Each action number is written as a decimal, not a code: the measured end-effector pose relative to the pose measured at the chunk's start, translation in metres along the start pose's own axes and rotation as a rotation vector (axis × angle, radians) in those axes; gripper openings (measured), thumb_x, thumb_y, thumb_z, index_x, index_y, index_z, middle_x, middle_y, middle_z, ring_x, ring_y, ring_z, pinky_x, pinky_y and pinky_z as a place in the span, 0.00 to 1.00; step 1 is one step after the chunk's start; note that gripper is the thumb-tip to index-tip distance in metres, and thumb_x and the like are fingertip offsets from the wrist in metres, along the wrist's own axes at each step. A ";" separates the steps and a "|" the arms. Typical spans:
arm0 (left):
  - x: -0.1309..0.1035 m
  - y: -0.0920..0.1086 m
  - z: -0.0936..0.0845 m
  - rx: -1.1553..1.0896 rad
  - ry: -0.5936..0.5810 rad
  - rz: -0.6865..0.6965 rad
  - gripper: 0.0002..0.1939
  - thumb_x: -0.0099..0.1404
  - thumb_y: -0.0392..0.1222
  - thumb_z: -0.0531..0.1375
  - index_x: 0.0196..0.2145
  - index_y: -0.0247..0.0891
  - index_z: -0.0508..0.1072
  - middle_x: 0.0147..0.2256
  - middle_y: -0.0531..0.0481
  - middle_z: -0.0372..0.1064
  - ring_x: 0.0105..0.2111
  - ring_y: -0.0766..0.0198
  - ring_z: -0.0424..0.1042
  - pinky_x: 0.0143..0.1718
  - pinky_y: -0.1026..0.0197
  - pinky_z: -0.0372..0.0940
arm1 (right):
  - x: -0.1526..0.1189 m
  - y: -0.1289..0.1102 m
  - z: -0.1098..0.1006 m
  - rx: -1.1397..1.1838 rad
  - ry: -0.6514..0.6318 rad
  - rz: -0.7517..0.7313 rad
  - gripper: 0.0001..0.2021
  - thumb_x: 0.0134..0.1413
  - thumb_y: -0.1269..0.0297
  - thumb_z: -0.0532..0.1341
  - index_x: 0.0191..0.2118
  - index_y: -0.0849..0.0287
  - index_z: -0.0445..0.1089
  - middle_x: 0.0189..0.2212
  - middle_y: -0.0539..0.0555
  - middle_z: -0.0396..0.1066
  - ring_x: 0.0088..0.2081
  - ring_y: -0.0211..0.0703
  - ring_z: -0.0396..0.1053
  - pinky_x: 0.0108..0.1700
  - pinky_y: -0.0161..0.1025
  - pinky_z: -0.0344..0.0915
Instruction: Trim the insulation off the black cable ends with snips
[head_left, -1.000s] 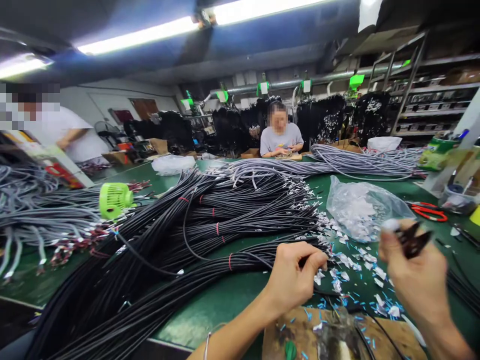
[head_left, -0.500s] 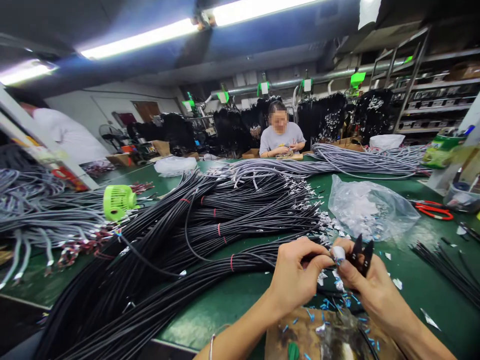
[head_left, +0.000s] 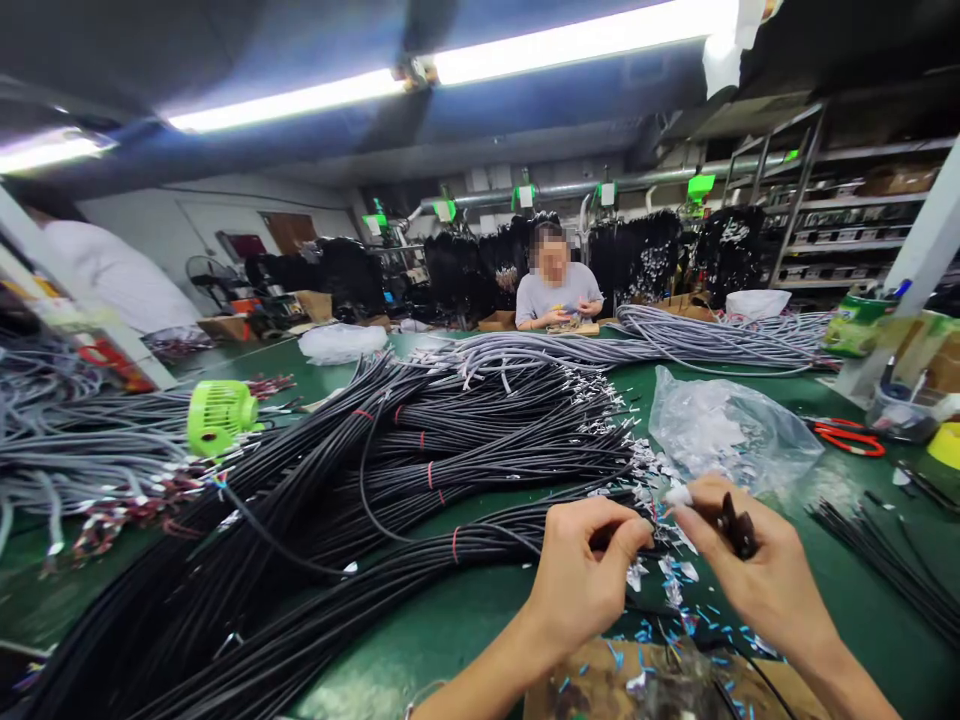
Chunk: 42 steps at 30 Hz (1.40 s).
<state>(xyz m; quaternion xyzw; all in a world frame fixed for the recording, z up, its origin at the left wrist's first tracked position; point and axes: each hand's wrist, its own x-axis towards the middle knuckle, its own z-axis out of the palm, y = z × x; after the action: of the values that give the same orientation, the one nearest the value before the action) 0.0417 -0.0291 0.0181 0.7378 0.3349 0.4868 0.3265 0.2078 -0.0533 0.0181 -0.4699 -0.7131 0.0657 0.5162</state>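
Note:
My left hand (head_left: pixel 581 565) is closed in a pinch, thumb against forefinger; what it pinches is too small and hidden to make out. To its right, a gap away, my right hand (head_left: pixel 772 565) has dark-tipped cutting pliers (head_left: pixel 739 527) tucked in its fingers, their jaws sticking up. A white wrap (head_left: pixel 679 497) covers the tip of its forefinger. Behind the left hand lies a bundle of black cables (head_left: pixel 495 540), tied with a red band. Silvery foil scraps (head_left: pixel 673 585) and blue wire bits are scattered under both hands, around a worn brown board (head_left: pixel 585 685).
A clear plastic bag (head_left: pixel 731 425) of scraps lies beyond my right hand, near red-handled scissors (head_left: pixel 847 437). Loose black cables (head_left: pixel 892 560) lie at right. A green fan (head_left: pixel 219 415) and grey cables (head_left: pixel 675 335) are farther off. A co-worker (head_left: pixel 559 290) sits opposite.
My two hands have drawn apart; they were touching at the fingertips. The pliers have turned in my right hand and show less of their jaws. The view has shifted slightly.

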 end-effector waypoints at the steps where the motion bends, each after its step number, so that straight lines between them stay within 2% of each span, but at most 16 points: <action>1: -0.001 0.000 0.000 0.011 0.008 0.009 0.13 0.62 0.38 0.57 0.23 0.31 0.75 0.20 0.48 0.69 0.20 0.68 0.62 0.20 0.67 0.53 | 0.000 -0.003 0.000 0.022 -0.006 -0.007 0.05 0.56 0.65 0.59 0.30 0.57 0.69 0.25 0.51 0.68 0.26 0.39 0.66 0.25 0.34 0.62; 5: -0.003 0.000 0.002 0.027 0.028 0.023 0.09 0.59 0.36 0.60 0.24 0.31 0.76 0.21 0.48 0.70 0.20 0.68 0.63 0.19 0.68 0.54 | -0.001 -0.010 -0.002 0.044 0.035 -0.022 0.07 0.55 0.67 0.59 0.27 0.57 0.67 0.23 0.49 0.65 0.23 0.37 0.63 0.24 0.33 0.62; 10: -0.002 0.001 0.004 0.039 0.084 0.062 0.07 0.57 0.35 0.61 0.23 0.31 0.76 0.20 0.48 0.70 0.20 0.68 0.65 0.21 0.68 0.58 | -0.003 -0.010 0.001 0.010 0.060 -0.076 0.03 0.54 0.71 0.59 0.31 0.57 0.68 0.26 0.50 0.68 0.24 0.36 0.64 0.24 0.32 0.62; 15: -0.002 0.000 0.006 0.046 0.108 0.067 0.08 0.57 0.36 0.61 0.23 0.30 0.76 0.20 0.47 0.70 0.19 0.68 0.65 0.21 0.67 0.59 | -0.003 -0.010 0.003 -0.041 0.087 -0.084 0.03 0.53 0.71 0.60 0.34 0.58 0.70 0.25 0.49 0.69 0.22 0.35 0.65 0.23 0.30 0.63; 24: -0.003 -0.002 0.005 0.026 0.111 0.046 0.08 0.58 0.37 0.61 0.23 0.30 0.76 0.20 0.47 0.70 0.20 0.68 0.65 0.21 0.67 0.60 | -0.008 -0.003 0.003 -0.071 0.128 -0.083 0.04 0.52 0.70 0.62 0.35 0.58 0.72 0.26 0.49 0.73 0.23 0.35 0.69 0.25 0.29 0.66; 32: -0.004 -0.004 0.005 0.032 0.095 0.056 0.09 0.58 0.38 0.61 0.23 0.30 0.75 0.20 0.48 0.69 0.20 0.68 0.65 0.21 0.67 0.60 | -0.006 -0.008 0.004 -0.038 0.159 -0.038 0.03 0.51 0.70 0.62 0.28 0.58 0.71 0.22 0.48 0.71 0.21 0.34 0.67 0.23 0.29 0.64; 36: -0.004 -0.005 0.005 -0.012 0.102 0.031 0.09 0.58 0.38 0.61 0.24 0.30 0.76 0.21 0.47 0.70 0.20 0.67 0.66 0.22 0.67 0.60 | -0.009 -0.009 0.005 -0.054 0.077 -0.055 0.05 0.50 0.72 0.61 0.26 0.58 0.70 0.18 0.46 0.65 0.17 0.32 0.60 0.19 0.30 0.58; 39: -0.002 -0.005 0.003 -0.059 0.106 0.016 0.09 0.59 0.38 0.61 0.25 0.30 0.75 0.21 0.48 0.70 0.21 0.68 0.66 0.22 0.68 0.59 | -0.010 -0.006 0.005 -0.075 0.035 -0.079 0.04 0.50 0.72 0.61 0.26 0.58 0.70 0.18 0.46 0.65 0.18 0.32 0.60 0.20 0.30 0.59; 42: 0.001 -0.004 0.000 -0.052 0.058 0.027 0.12 0.62 0.37 0.58 0.24 0.31 0.74 0.21 0.49 0.70 0.22 0.69 0.64 0.23 0.69 0.57 | -0.008 -0.003 0.002 -0.087 0.130 -0.021 0.03 0.51 0.69 0.62 0.27 0.58 0.70 0.20 0.46 0.67 0.19 0.33 0.62 0.21 0.29 0.60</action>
<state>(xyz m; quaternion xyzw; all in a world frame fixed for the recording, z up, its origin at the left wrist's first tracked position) 0.0410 -0.0259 0.0150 0.7192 0.3214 0.5208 0.3291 0.2044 -0.0605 0.0133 -0.4877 -0.6849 -0.0013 0.5413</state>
